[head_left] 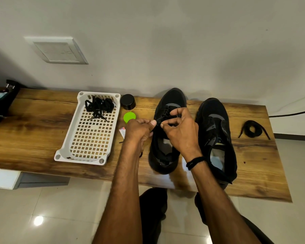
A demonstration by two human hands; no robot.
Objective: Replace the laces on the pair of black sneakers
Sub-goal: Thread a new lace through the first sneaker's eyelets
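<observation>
Two black sneakers stand on the wooden table (42, 124), toes toward the wall. Over the left sneaker (171, 101) both my hands work on its black lace (159, 118). My left hand (139, 128) pinches one end of the lace at the shoe's left side. Fingers of my right hand (180, 127) curl round the lace over the eyelets. The right sneaker (217, 131) has no lace in its eyelets. A coiled black lace (252, 131) lies on the table to its right. More black laces (99, 106) are bundled in the white perforated basket (88, 148).
Behind my left hand sit a black round lid (128, 102), a green round lid (128, 117) and a small printed packet (122, 132). A black clamp (9, 87) grips the table's far left corner. A cable (292, 112) runs off to the right. Tiled floor lies below the table's front edge.
</observation>
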